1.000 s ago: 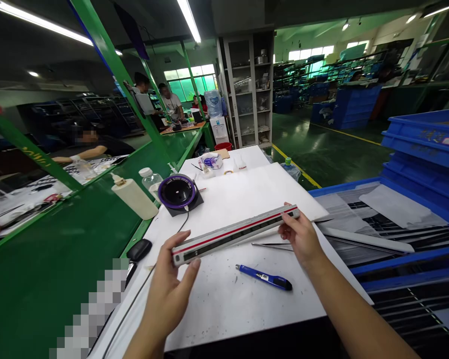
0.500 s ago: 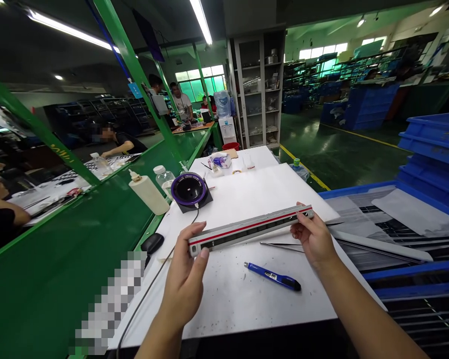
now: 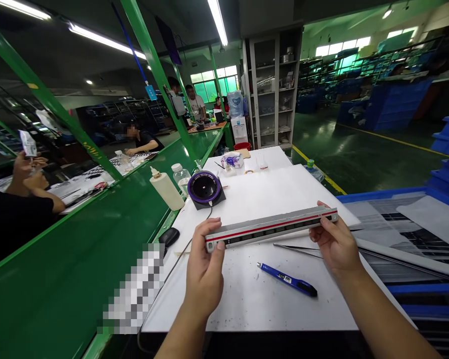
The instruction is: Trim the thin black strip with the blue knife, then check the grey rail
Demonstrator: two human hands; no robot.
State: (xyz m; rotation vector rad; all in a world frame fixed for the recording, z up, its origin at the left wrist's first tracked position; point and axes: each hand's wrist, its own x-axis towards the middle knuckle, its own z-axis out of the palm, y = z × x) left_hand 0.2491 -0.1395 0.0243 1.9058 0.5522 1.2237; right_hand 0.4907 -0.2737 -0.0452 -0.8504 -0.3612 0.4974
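A long model train carriage [image 3: 271,228], grey with a red stripe and a dark window band, is held level above the white worktop. My left hand [image 3: 205,264] is closed on its left end, thumb on the near side. At the other end, my right hand [image 3: 335,239] pinches it between thumb and fingers. Below it on the worktop lies a blue utility knife [image 3: 287,279]. Metal tweezers [image 3: 297,249] rest just under the carriage, close to my right hand, which partly hides them.
Left of the worktop [image 3: 247,314] stand a round purple-rimmed fan [image 3: 204,187], a white squeeze bottle [image 3: 167,191], a clear bottle [image 3: 181,177] and a dark mouse [image 3: 169,237]. At right, a blue crate [image 3: 385,194] holds sheets and strips. Co-workers sit beyond the green partition [image 3: 108,244].
The view has turned slightly left, so everything sits further right in the picture. Both hands keep their hold on the carriage, its pose nearly the same.
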